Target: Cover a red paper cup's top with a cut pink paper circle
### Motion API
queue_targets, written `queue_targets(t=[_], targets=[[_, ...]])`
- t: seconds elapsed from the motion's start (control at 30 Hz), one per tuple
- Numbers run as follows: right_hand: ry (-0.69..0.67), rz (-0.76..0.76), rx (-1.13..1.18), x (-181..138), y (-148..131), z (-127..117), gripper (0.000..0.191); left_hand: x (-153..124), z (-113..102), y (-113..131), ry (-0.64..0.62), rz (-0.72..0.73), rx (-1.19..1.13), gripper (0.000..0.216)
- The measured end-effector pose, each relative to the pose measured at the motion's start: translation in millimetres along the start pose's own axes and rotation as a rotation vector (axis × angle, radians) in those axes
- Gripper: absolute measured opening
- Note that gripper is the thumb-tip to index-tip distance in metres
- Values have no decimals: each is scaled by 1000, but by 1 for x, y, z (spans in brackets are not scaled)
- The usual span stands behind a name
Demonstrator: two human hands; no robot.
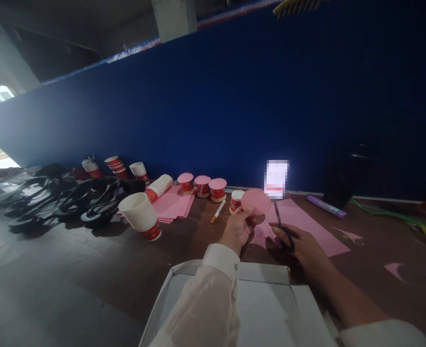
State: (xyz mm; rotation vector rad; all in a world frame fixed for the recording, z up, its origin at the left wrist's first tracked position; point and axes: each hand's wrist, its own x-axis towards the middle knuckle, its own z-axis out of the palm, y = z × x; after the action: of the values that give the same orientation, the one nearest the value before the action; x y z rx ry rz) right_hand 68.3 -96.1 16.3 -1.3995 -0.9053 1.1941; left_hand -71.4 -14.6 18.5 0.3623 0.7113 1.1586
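Note:
My left hand (pixel 240 227) pinches a round pink paper disc (pixel 256 201) by its lower left edge. In my right hand (pixel 301 243) is a pair of scissors (pixel 282 224), its fingers around the dark handles. The blades point up and away, close to the disc's right edge. Beneath both hands lies a larger pink paper sheet (pixel 307 226). A short red-and-white paper cup (pixel 236 198) stands just left of the disc, partly behind my left hand. Further left, three red cups (pixel 218 191) carry pink discs on top.
A stack of paper cups (pixel 140 217) and a cup lying on pink sheets (pixel 176 205) are at left, near several black headsets (pixel 104 207). A marker (pixel 218 212), a purple marker (pixel 326 206), paper scraps (pixel 394 271), a lit screen (pixel 277 176) and a white box (pixel 270 299) surround my hands.

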Motion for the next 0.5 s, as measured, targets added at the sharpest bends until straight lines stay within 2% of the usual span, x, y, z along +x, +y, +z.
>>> queue_targets(t=[0.2, 0.37, 0.5], targets=[[-35, 115, 243, -2, 3, 6, 50, 1, 0, -2, 31, 4, -34, 20], [-33, 80, 265, -1, 13, 9, 63, 2, 2, -3, 61, 4, -51, 20], [-46, 74, 261, 0, 15, 8, 67, 0, 5, -4, 59, 8, -50, 20]])
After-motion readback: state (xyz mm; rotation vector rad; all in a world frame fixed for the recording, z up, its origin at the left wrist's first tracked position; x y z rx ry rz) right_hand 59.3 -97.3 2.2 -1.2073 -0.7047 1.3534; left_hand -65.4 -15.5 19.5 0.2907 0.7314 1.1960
